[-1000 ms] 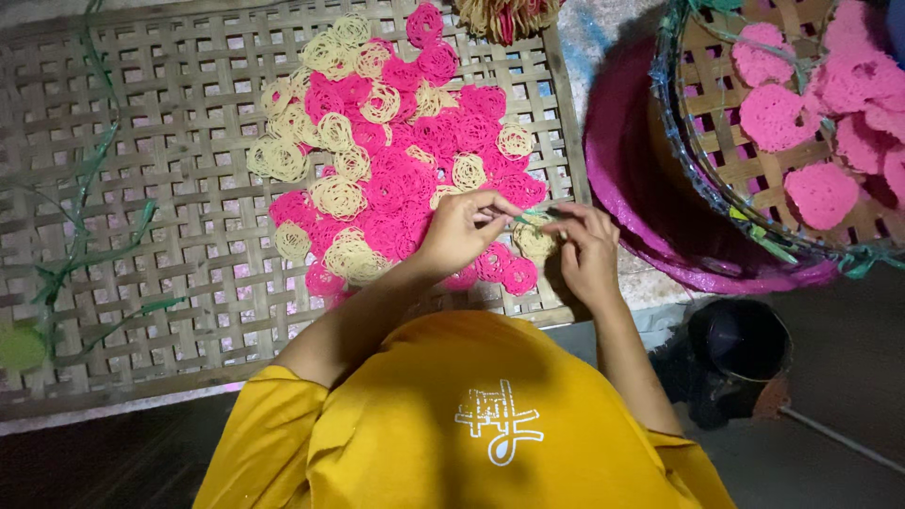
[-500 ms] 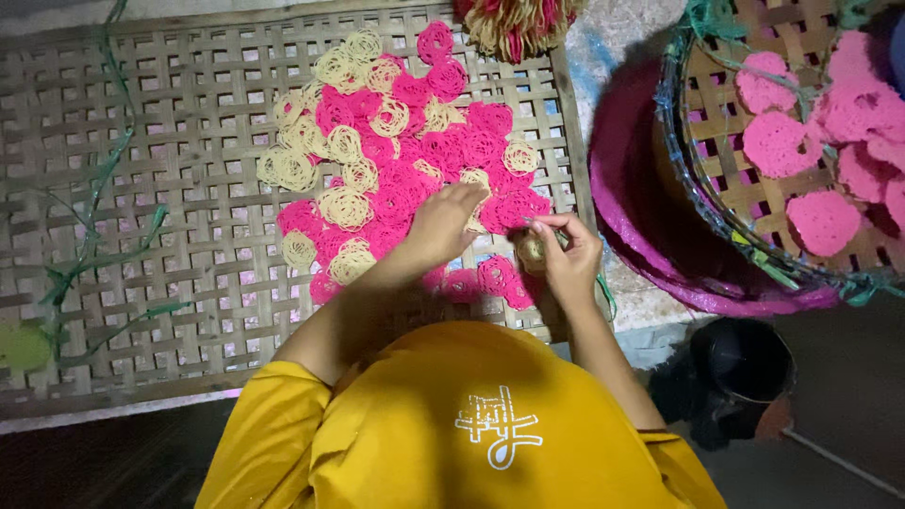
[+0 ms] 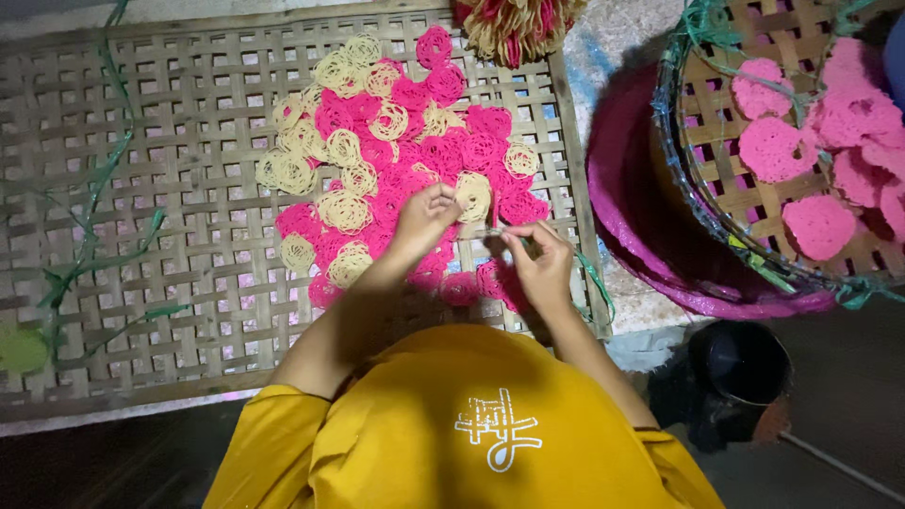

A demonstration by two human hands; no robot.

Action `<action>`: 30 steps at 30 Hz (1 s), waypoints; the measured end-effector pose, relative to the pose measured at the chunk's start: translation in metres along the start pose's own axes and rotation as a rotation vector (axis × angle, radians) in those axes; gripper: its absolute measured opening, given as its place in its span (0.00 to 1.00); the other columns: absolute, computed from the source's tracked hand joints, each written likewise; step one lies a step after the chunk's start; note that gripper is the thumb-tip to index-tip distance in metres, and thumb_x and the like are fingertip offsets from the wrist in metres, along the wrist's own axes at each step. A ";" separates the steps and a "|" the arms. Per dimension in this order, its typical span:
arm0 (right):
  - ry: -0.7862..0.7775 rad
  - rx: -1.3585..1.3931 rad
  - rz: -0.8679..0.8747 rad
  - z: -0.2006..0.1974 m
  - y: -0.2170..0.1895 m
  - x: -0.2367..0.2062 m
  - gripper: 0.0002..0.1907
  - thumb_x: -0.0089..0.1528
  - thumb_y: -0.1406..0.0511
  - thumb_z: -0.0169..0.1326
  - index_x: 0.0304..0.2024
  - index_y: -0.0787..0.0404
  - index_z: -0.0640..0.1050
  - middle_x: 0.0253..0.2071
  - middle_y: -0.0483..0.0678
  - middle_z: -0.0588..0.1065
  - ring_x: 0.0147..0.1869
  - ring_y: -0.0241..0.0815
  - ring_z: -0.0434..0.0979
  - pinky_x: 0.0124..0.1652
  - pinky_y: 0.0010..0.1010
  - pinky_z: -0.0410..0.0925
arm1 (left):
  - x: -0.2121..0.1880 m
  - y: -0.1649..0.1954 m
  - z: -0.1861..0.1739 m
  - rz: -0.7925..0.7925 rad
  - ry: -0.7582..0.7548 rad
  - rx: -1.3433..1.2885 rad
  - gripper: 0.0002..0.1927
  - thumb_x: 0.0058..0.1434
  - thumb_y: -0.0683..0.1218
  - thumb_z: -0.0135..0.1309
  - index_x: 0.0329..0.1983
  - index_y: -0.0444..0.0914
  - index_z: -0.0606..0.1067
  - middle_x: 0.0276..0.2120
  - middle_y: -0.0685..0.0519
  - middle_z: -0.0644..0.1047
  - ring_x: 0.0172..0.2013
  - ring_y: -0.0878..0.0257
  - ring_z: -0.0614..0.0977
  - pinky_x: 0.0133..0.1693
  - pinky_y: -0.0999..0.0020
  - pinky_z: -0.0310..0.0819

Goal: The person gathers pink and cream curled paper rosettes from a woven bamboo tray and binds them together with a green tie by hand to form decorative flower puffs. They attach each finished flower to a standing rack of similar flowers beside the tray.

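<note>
A cream noodle coil sits at the near edge of the pile, pinched at its left rim by the fingertips of my left hand. My right hand hovers just beside it, fingers closed on a thin sliver that points toward the coil. Around them spread pink coils and more cream ones, all lying on a woven bamboo mat. To the right a round basket holds pink discs, resting over a magenta basin.
</note>
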State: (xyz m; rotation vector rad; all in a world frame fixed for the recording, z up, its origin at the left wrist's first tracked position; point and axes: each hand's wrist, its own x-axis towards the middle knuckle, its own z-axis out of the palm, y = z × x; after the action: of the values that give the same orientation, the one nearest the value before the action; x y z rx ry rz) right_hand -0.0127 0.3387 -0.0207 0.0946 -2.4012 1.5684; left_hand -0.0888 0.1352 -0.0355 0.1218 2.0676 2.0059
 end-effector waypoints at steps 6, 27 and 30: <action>0.023 -0.013 -0.064 0.016 -0.015 0.006 0.03 0.62 0.72 0.63 0.38 0.65 0.82 0.32 0.47 0.77 0.31 0.33 0.76 0.30 0.25 0.67 | -0.025 -0.008 0.014 -0.026 0.011 -0.168 0.05 0.67 0.39 0.57 0.43 0.33 0.76 0.34 0.52 0.82 0.33 0.71 0.81 0.36 0.76 0.74; -0.118 0.185 -0.066 -0.021 0.021 -0.008 0.08 0.63 0.77 0.58 0.44 0.66 0.78 0.44 0.50 0.78 0.49 0.38 0.79 0.51 0.30 0.73 | -0.037 0.018 0.038 0.041 -0.253 -0.093 0.07 0.65 0.34 0.56 0.46 0.29 0.79 0.39 0.46 0.84 0.41 0.65 0.85 0.46 0.69 0.81; -0.142 0.130 -0.063 -0.028 0.027 -0.010 0.09 0.61 0.77 0.57 0.43 0.66 0.78 0.44 0.51 0.78 0.50 0.40 0.80 0.52 0.32 0.72 | -0.038 0.021 0.041 0.249 -0.217 0.176 0.06 0.64 0.34 0.56 0.43 0.31 0.80 0.38 0.49 0.84 0.38 0.66 0.86 0.42 0.71 0.82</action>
State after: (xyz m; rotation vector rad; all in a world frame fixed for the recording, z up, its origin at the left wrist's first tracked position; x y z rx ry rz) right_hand -0.0035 0.3744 -0.0363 0.3140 -2.3714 1.7416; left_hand -0.0452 0.1670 -0.0102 0.6297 2.1699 1.8387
